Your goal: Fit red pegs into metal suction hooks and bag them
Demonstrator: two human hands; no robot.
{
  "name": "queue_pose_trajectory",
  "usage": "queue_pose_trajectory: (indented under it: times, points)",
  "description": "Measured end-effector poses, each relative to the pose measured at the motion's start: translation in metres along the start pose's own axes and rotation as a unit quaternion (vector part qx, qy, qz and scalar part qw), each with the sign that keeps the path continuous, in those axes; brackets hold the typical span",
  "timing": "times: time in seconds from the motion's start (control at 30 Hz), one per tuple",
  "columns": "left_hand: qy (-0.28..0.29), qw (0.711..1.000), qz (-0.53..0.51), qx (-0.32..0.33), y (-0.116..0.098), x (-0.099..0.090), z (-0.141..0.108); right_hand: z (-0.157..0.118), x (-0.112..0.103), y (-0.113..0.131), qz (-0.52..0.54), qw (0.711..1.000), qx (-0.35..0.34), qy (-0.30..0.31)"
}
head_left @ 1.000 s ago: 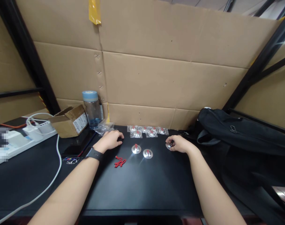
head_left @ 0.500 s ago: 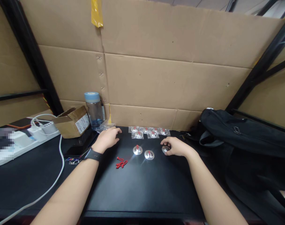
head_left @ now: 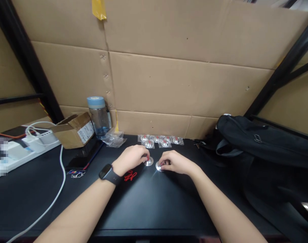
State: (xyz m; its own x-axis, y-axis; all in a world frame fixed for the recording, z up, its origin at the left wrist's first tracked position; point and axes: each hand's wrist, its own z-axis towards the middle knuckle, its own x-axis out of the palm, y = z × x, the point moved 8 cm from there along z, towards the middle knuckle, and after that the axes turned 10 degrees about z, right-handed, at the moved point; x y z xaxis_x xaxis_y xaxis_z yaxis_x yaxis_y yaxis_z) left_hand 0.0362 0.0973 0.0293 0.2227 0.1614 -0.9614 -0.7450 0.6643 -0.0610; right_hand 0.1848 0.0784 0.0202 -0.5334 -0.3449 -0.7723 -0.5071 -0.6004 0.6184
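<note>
Two silver finger cymbals with red loops lie side by side on the black table. At the left finger cymbal (head_left: 149,162), my left hand (head_left: 133,158), with a black watch on its wrist, pinches the red loop. The fingers of my right hand (head_left: 175,162) are closed on the top of the right finger cymbal (head_left: 158,166), covering most of it. Both cymbals appear to rest on the tabletop. Loose red cords (head_left: 130,176) lie beside my left wrist. Along the back, several finger cymbals in clear plastic bags (head_left: 165,143) form a cluster.
Crumpled clear plastic (head_left: 114,139), a water bottle (head_left: 99,118) and an open cardboard box (head_left: 73,131) stand back left. Further left are a white power strip (head_left: 17,155) and cable (head_left: 60,189). A black backpack (head_left: 260,141) fills the right side.
My left hand has come from the plastic at the back to the left cymbal's loop. My right hand has moved left from a third cymbal, now out of sight, to the right one.
</note>
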Motion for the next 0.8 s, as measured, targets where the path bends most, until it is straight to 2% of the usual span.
queue_pose_trajectory:
  times: [0.1,0.23,0.3,0.37,0.47,0.57,0.67,0.8]
  points:
    - [0.005,1.000,0.015,0.000,-0.011,0.008,0.005,0.000,0.001,0.000,-0.015,1.000,-0.003,-0.005]
    - [-0.005,1.000,0.025,-0.012,-0.013,0.011,0.008,-0.001,-0.004,-0.006,-0.040,0.999,0.022,-0.028]
    - [-0.038,0.999,0.014,-0.018,-0.011,0.007,0.008,-0.002,-0.011,-0.008,-0.040,0.997,0.032,-0.057]
    - [-0.090,0.995,-0.024,-0.046,-0.004,0.000,0.007,-0.002,-0.023,-0.007,-0.021,0.992,0.035,-0.117]
    - [-0.152,0.973,-0.137,-0.106,0.010,-0.004,0.006,-0.006,-0.042,-0.008,0.052,0.968,0.035,-0.244]
    - [-0.180,0.944,-0.255,-0.109,0.010,0.000,0.010,-0.007,-0.045,-0.014,0.191,0.928,0.026,-0.319]
    - [-0.196,0.925,-0.314,-0.083,0.002,0.006,0.014,-0.003,-0.033,-0.018,0.306,0.893,0.023,-0.329]
    - [-0.220,0.914,-0.325,-0.108,0.002,0.014,0.013,0.003,-0.017,-0.016,0.395,0.867,0.040,-0.301]
